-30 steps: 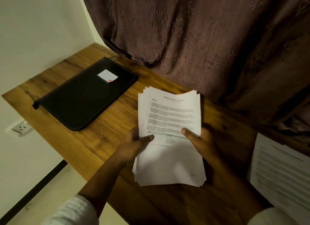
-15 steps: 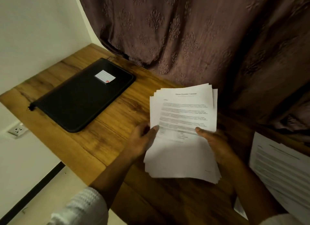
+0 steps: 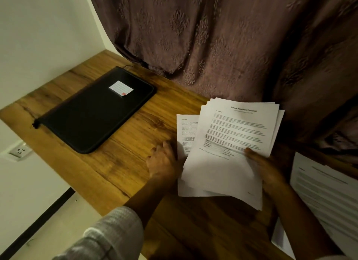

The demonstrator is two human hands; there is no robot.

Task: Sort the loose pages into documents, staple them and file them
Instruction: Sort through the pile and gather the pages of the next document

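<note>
Over the wooden desk (image 3: 135,143), stack of pages (image 3: 232,139) sat fanned; right hand (image 3: 271,172) gripped its right edge, thumb on top. Left hand (image 3: 164,162) held single page (image 3: 186,131) jutting left beneath it. Black folder (image 3: 93,114) lay well apart, leftward; more sheets (image 3: 325,192) at right.

A wooden desk (image 3: 120,162) fills the middle. At twelve o'clock a brown curtain (image 3: 213,36) with a pressed flower pattern hangs down to the desk's far edge. At nine o'clock a socket (image 3: 19,150) sits on the white wall (image 3: 38,36), seemingly lower than the desk top.
</note>
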